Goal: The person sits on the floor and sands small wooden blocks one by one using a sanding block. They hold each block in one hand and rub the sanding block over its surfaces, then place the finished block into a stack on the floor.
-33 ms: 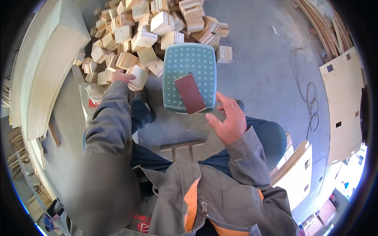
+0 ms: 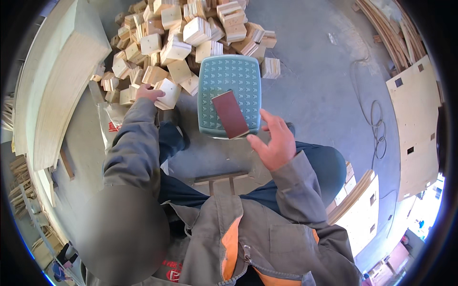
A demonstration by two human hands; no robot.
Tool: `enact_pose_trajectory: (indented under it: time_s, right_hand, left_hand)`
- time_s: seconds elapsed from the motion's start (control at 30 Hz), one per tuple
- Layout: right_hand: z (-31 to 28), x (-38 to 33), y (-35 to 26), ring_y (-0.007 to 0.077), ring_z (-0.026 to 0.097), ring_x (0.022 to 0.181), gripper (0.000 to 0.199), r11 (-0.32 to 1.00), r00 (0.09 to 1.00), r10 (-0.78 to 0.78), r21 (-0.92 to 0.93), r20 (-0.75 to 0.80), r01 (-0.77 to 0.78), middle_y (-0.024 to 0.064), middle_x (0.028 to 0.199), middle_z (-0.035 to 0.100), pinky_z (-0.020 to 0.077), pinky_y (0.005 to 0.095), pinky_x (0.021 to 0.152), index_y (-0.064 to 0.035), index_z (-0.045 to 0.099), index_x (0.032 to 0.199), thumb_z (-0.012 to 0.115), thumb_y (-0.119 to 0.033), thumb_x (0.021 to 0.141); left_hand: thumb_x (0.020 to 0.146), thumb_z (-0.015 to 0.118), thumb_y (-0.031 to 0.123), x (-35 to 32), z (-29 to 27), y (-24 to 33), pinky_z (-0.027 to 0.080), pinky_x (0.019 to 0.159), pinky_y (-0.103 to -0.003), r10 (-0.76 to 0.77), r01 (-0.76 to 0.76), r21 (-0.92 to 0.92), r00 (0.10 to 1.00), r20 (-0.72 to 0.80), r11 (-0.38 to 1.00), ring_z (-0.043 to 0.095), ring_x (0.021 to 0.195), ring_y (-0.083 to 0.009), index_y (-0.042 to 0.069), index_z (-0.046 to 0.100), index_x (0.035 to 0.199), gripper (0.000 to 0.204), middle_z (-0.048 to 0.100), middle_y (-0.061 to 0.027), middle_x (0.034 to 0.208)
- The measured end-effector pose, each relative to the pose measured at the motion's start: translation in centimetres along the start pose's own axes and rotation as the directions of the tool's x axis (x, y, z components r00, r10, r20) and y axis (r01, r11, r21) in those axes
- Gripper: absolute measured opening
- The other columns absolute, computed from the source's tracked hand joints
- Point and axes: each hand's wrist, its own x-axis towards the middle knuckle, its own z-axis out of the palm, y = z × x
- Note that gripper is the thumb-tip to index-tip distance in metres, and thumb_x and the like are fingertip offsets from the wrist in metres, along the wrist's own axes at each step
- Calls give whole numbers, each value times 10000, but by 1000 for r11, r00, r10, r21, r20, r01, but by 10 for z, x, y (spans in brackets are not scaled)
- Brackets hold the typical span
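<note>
A flat maroon rectangular block (image 2: 231, 114) lies on the teal plastic stool (image 2: 230, 78), long axis slanting far-left to near-right; the nearer right hand (image 2: 261, 127), spread and empty, is beside the stool's near-right corner. Left of the stool, the left hand (image 2: 149, 93) touches a pale square plywood block (image 2: 169, 94), grip unclear, near heaped wooden blocks (image 2: 197, 31).

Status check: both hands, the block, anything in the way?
Left hand gripping wooden block at pile's near edge. Right hand empty, open beside teal stool. Dark red block lying askew on stool top.
</note>
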Motion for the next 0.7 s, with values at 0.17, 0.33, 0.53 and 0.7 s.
enact_pose_trajectory:
  time_s: [0.17,0.33,0.53,0.7]
  right_hand:
    - [24,11,10,416,589,1309,841,998,999,45,-43,-23,-46,258,1436,580,508,477,1088,-13,467,1564,846,-308,873]
    - [48,15,7,400,529,1393,953,967,989,136,-224,61,-119,210,1535,522,467,493,1148,-76,404,1631,837,-437,863]
    - [61,11,0,409,522,1407,1013,930,962,242,-315,131,-191,189,1572,505,464,492,1168,-112,371,1654,868,-453,839]
    - [67,13,3,403,506,1426,1043,910,940,305,-339,151,-241,180,1582,491,458,493,1173,-130,352,1664,878,-448,822]
  left_hand:
    - [641,954,94,-35,-43,44,575,1036,-393,229,-179,-404,970,79,897,685,1217,-281,-46,543,1504,966,688,-204,1350]
    - [653,930,38,-111,-59,69,577,1034,-396,470,-350,-547,878,91,760,654,1229,-279,-22,487,1545,997,641,-190,1400]
    - [653,961,90,-175,-33,61,549,1072,-402,563,-471,-477,824,63,742,633,1264,-271,-20,489,1529,1002,640,-174,1370]
    - [657,984,141,-196,-3,61,519,1111,-399,588,-532,-387,808,35,753,617,1302,-281,-20,515,1477,958,630,-180,1366]
